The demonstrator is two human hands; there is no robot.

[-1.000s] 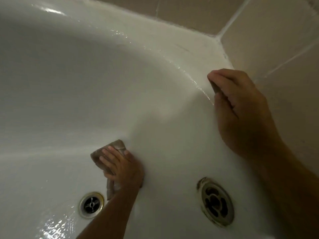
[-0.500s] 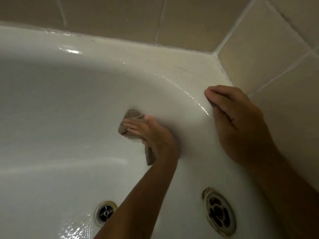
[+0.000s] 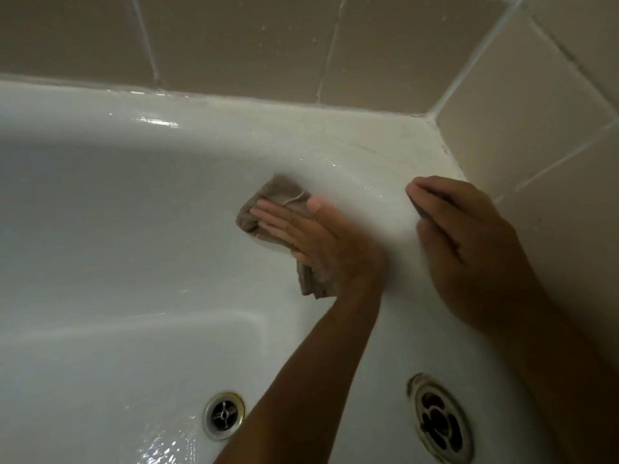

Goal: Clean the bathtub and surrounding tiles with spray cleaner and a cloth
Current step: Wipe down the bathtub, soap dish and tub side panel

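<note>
The white bathtub (image 3: 127,202) fills the view, its inner wall wet and shiny. A folded brown-grey cloth (image 3: 279,195) lies against the tub's curved inner wall just below the corner of the rim. My left hand (image 3: 321,242) presses flat on the cloth, fingers pointing up and left, and part of the cloth hangs out below the palm. My right hand (image 3: 469,242) rests on the tub rim to the right, fingers curled under with nothing seen in them. Beige wall tiles (image 3: 234,45) with white grout rise behind the rim. No spray bottle is in view.
A round metal floor drain (image 3: 223,415) sits low in the tub, with water glinting beside it. A larger, stained metal overflow grille (image 3: 438,420) is on the end wall at lower right. Tiled walls meet at the corner (image 3: 430,117).
My left hand has slid the cloth up the tub wall, from beside the floor drain to just under the rim corner. My right hand has stayed on the rim.
</note>
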